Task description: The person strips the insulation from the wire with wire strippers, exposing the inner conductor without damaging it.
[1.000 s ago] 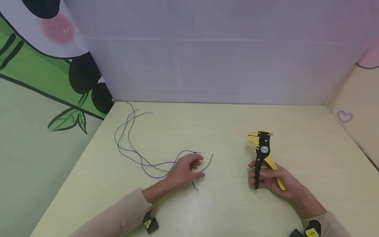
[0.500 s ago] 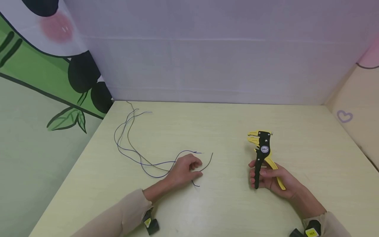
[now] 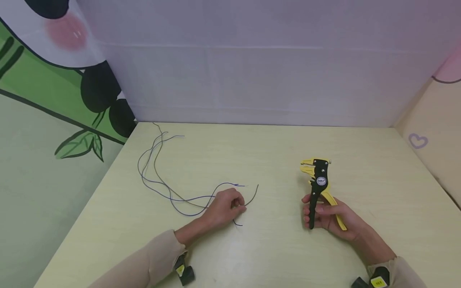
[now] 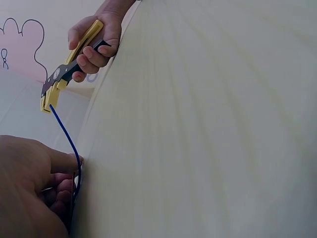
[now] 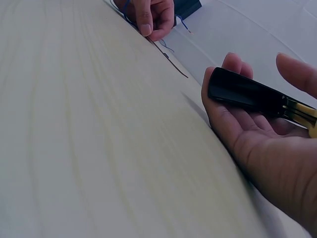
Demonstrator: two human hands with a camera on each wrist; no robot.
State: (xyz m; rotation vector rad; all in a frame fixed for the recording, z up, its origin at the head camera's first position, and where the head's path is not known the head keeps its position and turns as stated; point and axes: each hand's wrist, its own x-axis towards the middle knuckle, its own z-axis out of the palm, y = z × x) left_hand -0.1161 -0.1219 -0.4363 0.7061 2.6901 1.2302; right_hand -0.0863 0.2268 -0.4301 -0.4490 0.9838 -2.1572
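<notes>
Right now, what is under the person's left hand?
In the head view, a dark wire pokes out beyond the left hand and a blue wire shows on its near side. The hand covers whatever lies beneath.

Beige sleeves (image 3: 151,256) adjoin black wrist cameras (image 3: 187,276) with yellow labels (image 3: 378,282).

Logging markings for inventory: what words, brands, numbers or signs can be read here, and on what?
No legible words, brands or numbers.
Round badge on the tool: lettering too blurred to read.
Left-wrist yellow label: too small to read.
Right-wrist yellow label: too small to read.
Heart outline: drawn on the wall.
</notes>
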